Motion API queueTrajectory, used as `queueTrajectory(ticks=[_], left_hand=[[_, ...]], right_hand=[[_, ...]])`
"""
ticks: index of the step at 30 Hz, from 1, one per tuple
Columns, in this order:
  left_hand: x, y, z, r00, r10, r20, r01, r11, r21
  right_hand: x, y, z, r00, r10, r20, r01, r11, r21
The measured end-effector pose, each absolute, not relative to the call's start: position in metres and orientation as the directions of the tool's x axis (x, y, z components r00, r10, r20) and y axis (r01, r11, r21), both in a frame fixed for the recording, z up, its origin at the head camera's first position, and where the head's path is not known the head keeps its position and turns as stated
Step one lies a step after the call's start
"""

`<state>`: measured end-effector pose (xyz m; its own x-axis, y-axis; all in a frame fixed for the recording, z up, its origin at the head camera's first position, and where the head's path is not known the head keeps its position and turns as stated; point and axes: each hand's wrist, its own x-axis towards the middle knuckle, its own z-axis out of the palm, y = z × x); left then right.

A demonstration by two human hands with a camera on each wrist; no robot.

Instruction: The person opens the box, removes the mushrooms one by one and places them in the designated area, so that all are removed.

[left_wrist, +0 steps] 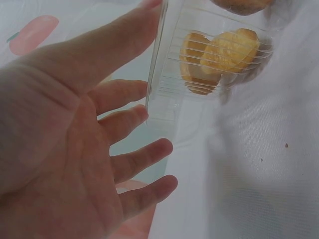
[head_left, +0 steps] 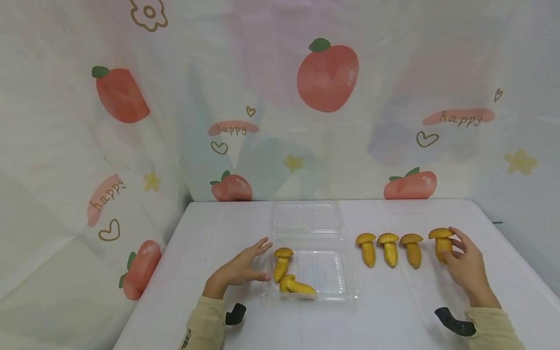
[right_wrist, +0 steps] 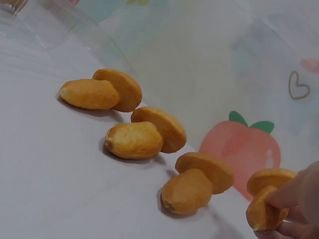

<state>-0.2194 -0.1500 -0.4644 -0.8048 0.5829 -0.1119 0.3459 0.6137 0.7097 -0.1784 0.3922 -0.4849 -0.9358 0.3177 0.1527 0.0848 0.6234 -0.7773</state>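
A clear plastic box (head_left: 325,272) lies with its lid (head_left: 306,217) folded back; two yellow mushrooms (head_left: 281,265) are in its left part. My left hand (head_left: 238,267) touches the box's left edge, fingers spread and fairly straight; in the left wrist view, the hand (left_wrist: 75,134) has its thumb and fingertips along the clear wall. At the right, my right hand (head_left: 468,265) pinches a mushroom (head_left: 441,239) between thumb and fingers. The right wrist view has this mushroom (right_wrist: 266,209) at the lower right, partly covered by the hand (right_wrist: 301,204).
Three more mushrooms (head_left: 368,250) (right_wrist: 89,93) stand apart in a row between the box and my right hand, caps toward the back. A patterned cloth (head_left: 280,97) hangs behind the white table (head_left: 385,311) and along its left side. Black straps (head_left: 455,323) show at both sleeves.
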Motion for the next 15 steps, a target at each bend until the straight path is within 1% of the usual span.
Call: queueTrajectory(ticks=[9,15], left_hand=[[-0.219,-0.150,-0.466,-0.808,0.579,-0.109,0.352,0.623,0.699],[-0.220,-0.150,-0.466,-0.806,0.582,-0.107,0.350,0.615,0.707]], right_hand=[[-0.185,0.404,-0.505,-0.940,0.340,0.036,0.203,0.641,-0.740],[-0.183,0.404,-0.510,-0.939,0.337,0.066,0.196,0.684,-0.703]])
